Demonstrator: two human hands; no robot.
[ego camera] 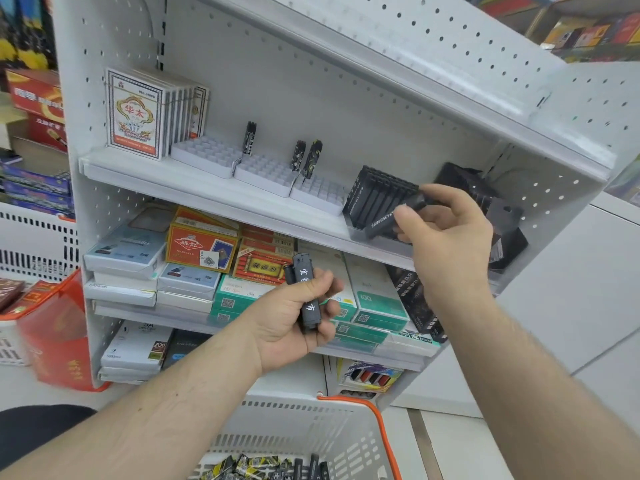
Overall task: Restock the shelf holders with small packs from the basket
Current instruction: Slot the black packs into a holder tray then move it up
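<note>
Right hand [446,230] raised to the upper shelf [207,188], thumb and fingers pinching one black pack [394,218] with white digits on its side. Pack tilted, lower end touching the clear holder [360,233] on the shelf, just beside a row of black packs [377,195] standing upright in it. Behind the hand, a second black holder [485,202], partly hidden.

Left hand [294,313] lower, in front of the middle shelf, fingers curled round two black lighters [306,292] held upright; white characters on the front one.

Further left on the upper shelf, three white slotted trays [266,171] side by side. One dark patterned lighter [249,136] upright behind the first tray, two more [308,157] at the back of the trays further right. At the left end, a stack of playing-card boxes [138,112] standing on edge.

On the middle shelf, flat boxes [249,265] in white, orange, red and green, stacked and packed close.

At the bottom, white basket [311,427] with an orange rim, below both forearms. Inside it, small black-and-yellow packs [242,465] and some black lighters [311,465], lying loose. Red container [59,327] on the floor at the left of the shelf unit.
</note>
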